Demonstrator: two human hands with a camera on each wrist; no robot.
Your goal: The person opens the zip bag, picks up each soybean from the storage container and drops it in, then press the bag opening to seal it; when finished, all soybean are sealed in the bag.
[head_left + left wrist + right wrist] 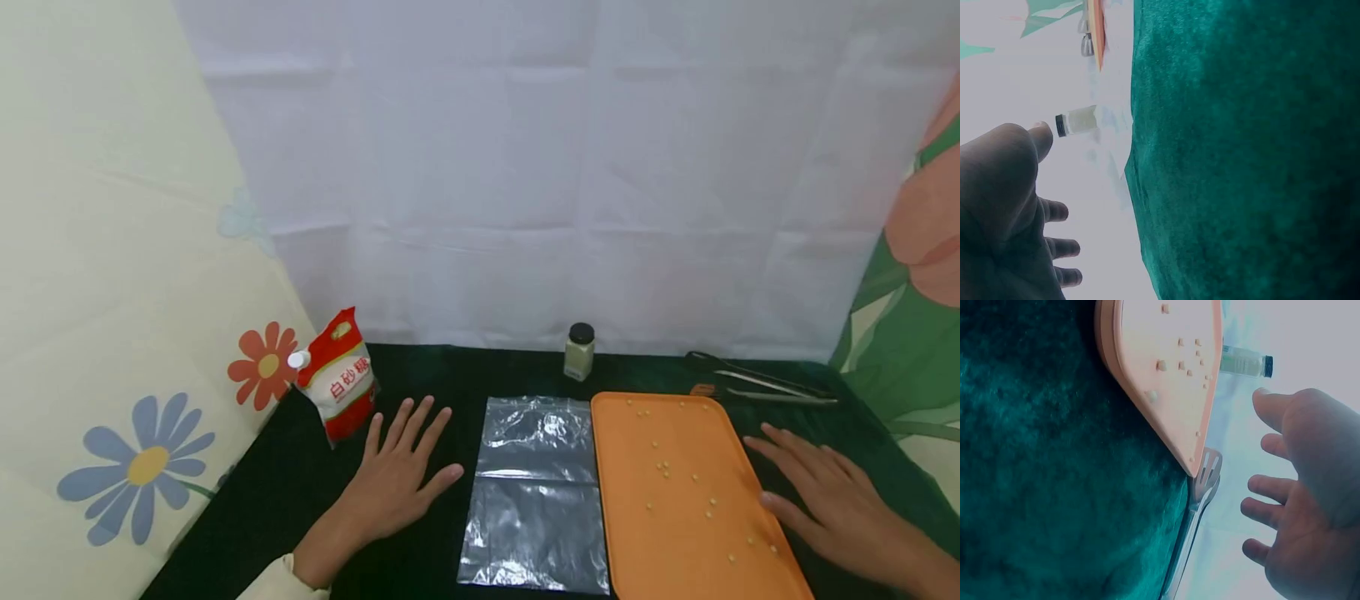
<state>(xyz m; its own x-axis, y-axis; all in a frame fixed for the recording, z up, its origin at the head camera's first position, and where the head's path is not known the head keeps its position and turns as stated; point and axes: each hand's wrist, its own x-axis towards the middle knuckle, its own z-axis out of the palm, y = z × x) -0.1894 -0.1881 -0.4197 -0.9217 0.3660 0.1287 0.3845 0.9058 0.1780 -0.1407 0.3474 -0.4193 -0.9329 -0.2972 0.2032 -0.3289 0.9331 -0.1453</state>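
Two flat, empty grips: left hand (pixel 393 475) beside plastic bag (pixel 535 492), right hand (pixel 828 496) touching orange tray (pixel 675 517).

The head view looks forward and down from the near edge of the desk (pixel 420 375), taking in its whole top as far as the white sheet (pixel 570 167) hung at the far side. The left wrist view sits low and close over the desk, turned on its side, facing right past the small jar (pixel 1079 120) to the orange tray (pixel 1099 31). The right wrist view, equally near and tilted, faces left across the tray (pixel 1166 369) to the same jar (pixel 1244 364), so all three share tray and jar.
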